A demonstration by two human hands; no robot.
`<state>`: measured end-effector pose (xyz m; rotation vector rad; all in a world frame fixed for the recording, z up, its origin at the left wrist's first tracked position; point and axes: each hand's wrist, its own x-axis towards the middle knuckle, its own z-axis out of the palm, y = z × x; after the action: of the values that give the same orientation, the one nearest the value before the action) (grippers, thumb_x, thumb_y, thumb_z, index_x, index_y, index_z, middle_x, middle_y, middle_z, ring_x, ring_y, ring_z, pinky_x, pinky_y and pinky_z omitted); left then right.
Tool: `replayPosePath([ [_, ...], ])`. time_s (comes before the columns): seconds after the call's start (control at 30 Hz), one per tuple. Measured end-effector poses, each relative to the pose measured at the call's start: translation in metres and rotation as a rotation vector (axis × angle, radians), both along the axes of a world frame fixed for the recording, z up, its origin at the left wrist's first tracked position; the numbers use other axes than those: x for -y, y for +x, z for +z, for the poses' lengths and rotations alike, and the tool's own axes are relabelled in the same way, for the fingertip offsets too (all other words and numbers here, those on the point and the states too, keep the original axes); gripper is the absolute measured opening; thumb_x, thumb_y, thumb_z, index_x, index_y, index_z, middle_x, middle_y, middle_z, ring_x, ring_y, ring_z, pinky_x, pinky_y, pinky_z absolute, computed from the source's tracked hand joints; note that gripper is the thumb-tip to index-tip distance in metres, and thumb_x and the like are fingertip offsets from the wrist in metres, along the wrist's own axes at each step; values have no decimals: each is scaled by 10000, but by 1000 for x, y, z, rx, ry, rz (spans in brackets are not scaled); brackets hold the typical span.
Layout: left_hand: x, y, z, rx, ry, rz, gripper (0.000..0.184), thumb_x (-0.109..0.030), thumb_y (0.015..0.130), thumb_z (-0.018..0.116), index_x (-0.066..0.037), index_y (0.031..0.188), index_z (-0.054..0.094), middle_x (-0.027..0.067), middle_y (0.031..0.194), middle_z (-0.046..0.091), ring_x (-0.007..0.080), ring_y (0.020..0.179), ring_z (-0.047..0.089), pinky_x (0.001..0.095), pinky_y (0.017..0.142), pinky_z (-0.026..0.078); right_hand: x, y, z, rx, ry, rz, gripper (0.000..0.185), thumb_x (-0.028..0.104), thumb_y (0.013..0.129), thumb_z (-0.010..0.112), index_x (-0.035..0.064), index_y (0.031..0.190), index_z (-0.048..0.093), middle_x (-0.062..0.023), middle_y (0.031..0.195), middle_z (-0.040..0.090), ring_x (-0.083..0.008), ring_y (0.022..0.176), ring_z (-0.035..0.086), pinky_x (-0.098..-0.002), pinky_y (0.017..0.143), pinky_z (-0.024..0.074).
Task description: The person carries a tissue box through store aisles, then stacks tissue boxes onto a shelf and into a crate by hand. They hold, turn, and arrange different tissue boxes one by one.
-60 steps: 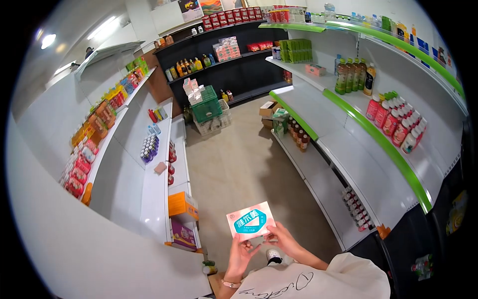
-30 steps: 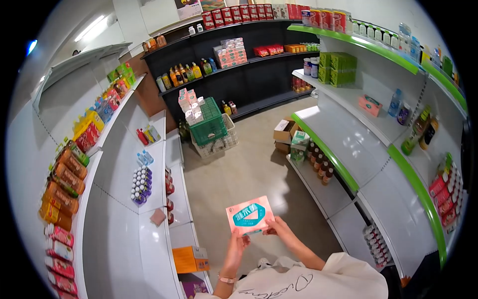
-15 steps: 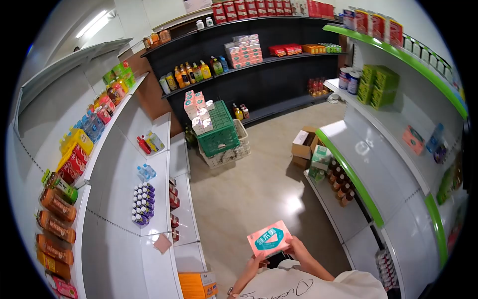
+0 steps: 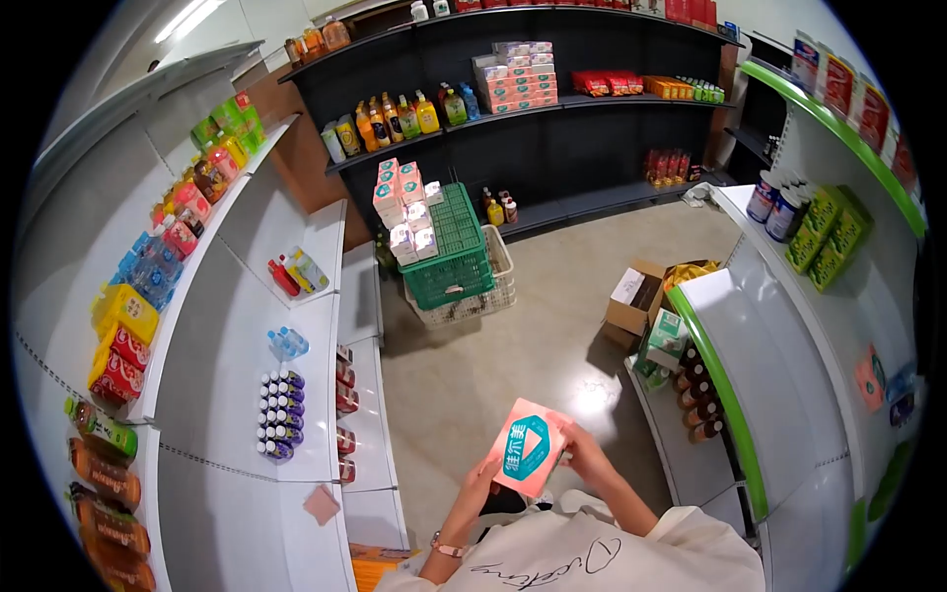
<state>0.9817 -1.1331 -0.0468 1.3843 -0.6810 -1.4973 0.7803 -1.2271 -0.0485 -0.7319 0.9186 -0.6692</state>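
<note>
Between the two hands (image 4: 481, 483), a pink box (image 4: 531, 447) is held tilted.

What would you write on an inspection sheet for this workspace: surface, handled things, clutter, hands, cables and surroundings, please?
Surface: glossy pale floor, showing a bright reflection.
Handled things: pink box with teal label, held tilted above the floor.
Clutter: green crate on a white crate, small pink and white boxes on top; cardboard carton on the floor.
Hands: left hand grips the box's lower left; right hand its right edge.
Cables: nothing seen.
Surroundings: white left shelves, white right shelves, black shelves ahead.
</note>
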Motion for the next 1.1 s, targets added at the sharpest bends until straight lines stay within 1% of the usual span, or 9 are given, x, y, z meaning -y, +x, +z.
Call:
replayPosePath([
  [0.07, 16, 3, -8, -121, 89, 91, 278, -369, 958, 474, -119, 985, 593, -49, 802, 555, 63, 700, 458, 221, 651, 372, 13, 17, -21, -39, 51, 27, 515, 449, 879, 573, 100, 1241, 462, -15, 1089, 504, -111, 937, 496, -315, 794, 446],
  [0.1, 25, 10, -23, -150, 94, 137, 281, -365, 960, 469, -116, 1005, 591, -35, 834, 581, 71, 728, 492, 227, 667, 390, 21, 25, -22, -67, 73, 82, 682, 442, 823, 658, 63, 1313, 373, -47, 1107, 488, -123, 961, 514, -340, 802, 470],
  [0.2, 60, 31, -45, -223, 172, 234, 265, -348, 959, 479, -116, 1035, 583, -16, 898, 609, 80, 782, 530, 239, 698, 412, 48, 59, -18, -156, 88, 178, 817, 401, 779, 726, 9, 1351, 294, -78, 1089, 501, -152, 996, 536, -353, 793, 502],
  [0.23, 75, 42, -49, -223, 157, 230, 273, -346, 957, 486, -114, 1076, 567, 0, 961, 619, 89, 835, 550, 256, 729, 427, 65, 69, -22, -142, 121, 269, 878, 309, 785, 736, -17, 1399, 198, -130, 1202, 490, -207, 1076, 536, -388, 863, 492],
  [0.37, 148, 89, -56, -221, 56, 256, 377, -376, 935, 524, -77, 1165, 539, 9, 989, 612, 96, 847, 565, 253, 745, 457, 134, 124, -17, -149, 26, 301, 968, 263, 739, 783, -27, 1411, 150, -189, 1278, 477, -238, 1138, 528, -378, 827, 530],
  [0.63, 321, 210, -4, -120, -105, 179, 438, -352, 947, 516, -29, 1240, 467, 54, 1129, 572, 124, 955, 554, 284, 840, 448, 316, 244, 8, -109, -164, 271, 837, 340, 803, 701, 2, 1413, 238, -150, 1240, 505, -215, 1096, 535, -355, 818, 521],
  [0.73, 371, 243, 3, -104, -123, 171, 329, -318, 961, 499, -79, 1186, 515, 28, 1072, 600, 122, 953, 552, 297, 872, 430, 366, 282, 12, -81, -157, 199, 845, 350, 808, 692, 3, 1423, 228, -145, 1263, 481, -214, 1091, 538, -348, 803, 523],
  [0.9, 413, 272, -3, 33, -14, 87, 371, -336, 952, 519, -47, 1183, 551, 1, 1047, 595, 98, 939, 526, 265, 843, 417, 390, 324, 17, -158, -197, 44, 1027, 198, 690, 825, 5, 1436, 146, -141, 1243, 508, -201, 1041, 572, -307, 733, 525],
  [1.1, 449, 309, -41, -52, 90, 70, 372, -344, 930, 563, -37, 1137, 587, -33, 982, 593, 56, 825, 488, 209, 740, 393, 438, 356, -33, -243, -45, 113, 1015, 252, 677, 825, 38, 1435, 185, -96, 1254, 498, -174, 1029, 562, -274, 709, 517],
])
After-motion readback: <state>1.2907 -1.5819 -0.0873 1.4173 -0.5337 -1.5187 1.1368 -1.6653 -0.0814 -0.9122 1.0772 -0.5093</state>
